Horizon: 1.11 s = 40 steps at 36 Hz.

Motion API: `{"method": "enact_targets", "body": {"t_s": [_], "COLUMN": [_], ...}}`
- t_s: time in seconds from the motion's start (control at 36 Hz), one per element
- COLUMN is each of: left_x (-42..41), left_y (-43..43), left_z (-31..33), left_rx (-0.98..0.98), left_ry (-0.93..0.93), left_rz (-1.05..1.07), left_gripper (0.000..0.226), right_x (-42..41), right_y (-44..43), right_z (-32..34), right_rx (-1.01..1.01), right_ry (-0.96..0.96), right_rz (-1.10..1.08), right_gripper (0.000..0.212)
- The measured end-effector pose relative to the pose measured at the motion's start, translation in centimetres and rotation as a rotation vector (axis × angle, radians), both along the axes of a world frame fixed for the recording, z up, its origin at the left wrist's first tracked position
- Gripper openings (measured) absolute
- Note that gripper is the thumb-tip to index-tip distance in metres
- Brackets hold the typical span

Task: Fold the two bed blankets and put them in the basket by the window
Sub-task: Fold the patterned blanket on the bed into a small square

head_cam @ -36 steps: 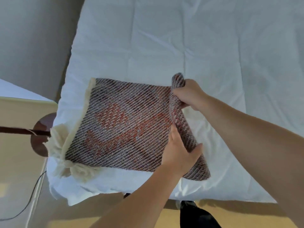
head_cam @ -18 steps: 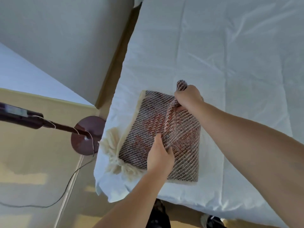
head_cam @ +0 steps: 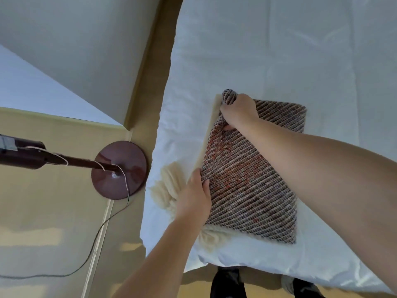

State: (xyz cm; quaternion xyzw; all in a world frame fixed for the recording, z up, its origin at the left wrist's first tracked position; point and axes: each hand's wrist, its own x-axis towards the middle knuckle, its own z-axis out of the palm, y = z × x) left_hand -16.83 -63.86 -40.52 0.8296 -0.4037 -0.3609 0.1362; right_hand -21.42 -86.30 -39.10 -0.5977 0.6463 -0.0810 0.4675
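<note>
A woven red-and-grey blanket with cream fringe lies folded into a small rectangle near the front left corner of the white bed. My right hand grips the folded-over layer at its far left corner, a bunched bit of cloth sticking out above the fist. My left hand pinches the same layer at the near left edge, next to the cream tassels. No second blanket and no basket are in view.
A dark red floor-lamp base with its pole and a thin cord stands on the floor just left of the bed. A wall rises at the upper left. My feet show below the bed's front edge.
Both hands have carried the right part of the blanket over to the left edge, halving its width. The view has swung left, bringing the lamp base in.
</note>
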Motion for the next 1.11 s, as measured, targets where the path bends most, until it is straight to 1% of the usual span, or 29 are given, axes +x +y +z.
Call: {"method": "enact_targets", "body": {"t_s": [0.06,0.14,0.17,0.25,0.28,0.33,0.39,0.44,0.5,0.53,0.58,0.61,0.67,0.72,0.83,0.92,1.0,1.11], "left_x": [0.4,0.6,0.6,0.7,0.8,0.8,0.6,0.3,0.0,-0.2,-0.4,-0.5,-0.4,0.0,0.7,1.1,1.3,1.5], "left_y": [0.2,0.4,0.4,0.3,0.2,0.2,0.3,0.4,0.1,-0.5,-2.0,-2.9,-4.8,-6.2,-7.9,-9.4,-10.1,-9.8], "left_z": [-0.8,-1.5,-1.7,-2.2,-2.4,-2.7,-2.6,-2.5,-2.6,-2.7,-3.0,-3.1,-3.8,-4.6,-5.7,-5.7,-5.6,-5.6], "left_rx": [0.014,0.037,0.04,0.031,0.03,0.036,0.035,0.025,0.012,-0.022,-0.087,-0.086,-0.072,-0.053,-0.045,-0.034,-0.032,-0.024], "left_ry": [-0.016,-0.08,-0.108,-0.171,-0.187,-0.225,-0.275,-0.35,-0.411,-0.415,-0.405,-0.402,-0.396,-0.395,-0.405,-0.397,-0.338,-0.274], "left_rz": [-0.004,-0.029,-0.039,-0.04,-0.035,-0.022,-0.022,-0.056,-0.154,-0.216,-0.341,-0.393,-0.441,-0.444,-0.489,-0.484,-0.468,-0.43], "left_gripper": [0.038,0.037,0.036,0.033,0.033,0.034,0.037,0.046,0.065,0.07,0.064,0.061,0.066,0.071,0.075,0.074,0.076,0.078], "right_x": [0.3,0.6,0.7,0.4,0.2,-0.4,-1.0,-1.8,-2.3,-2.4,-2.6,-2.8,-4.0,-5.9,-10.7,-13.5,-14.9,-14.1], "right_y": [0.1,0.5,0.6,0.7,0.7,0.8,1.1,1.5,1.7,1.6,1.5,1.5,1.4,1.5,1.2,0.3,0.4,4.1], "right_z": [-1.0,-1.7,-1.7,-1.9,-2.0,-2.3,-2.0,-1.9,-1.8,-2.1,-2.9,-3.5,-4.8,-5.9,-6.8,-6.6,-6.3,-6.0], "right_rx": [-0.009,-0.05,-0.055,-0.048,-0.049,-0.087,-0.166,-0.301,-0.467,-0.499,-0.481,-0.478,-0.487,-0.464,-0.406,-0.323,-0.244,-0.257], "right_ry": [-0.028,-0.056,-0.066,-0.091,-0.095,-0.066,-0.03,0.08,0.265,0.337,0.434,0.468,0.528,0.583,0.675,0.728,0.726,0.666], "right_rz": [-0.009,-0.005,0.0,0.017,0.031,0.124,0.227,0.378,0.568,0.659,0.776,0.797,0.788,0.74,0.594,0.463,0.345,0.292], "right_gripper": [0.026,0.038,0.038,0.024,0.024,0.031,0.037,0.045,0.054,0.059,0.064,0.066,0.069,0.072,0.078,0.079,0.08,0.081]}}
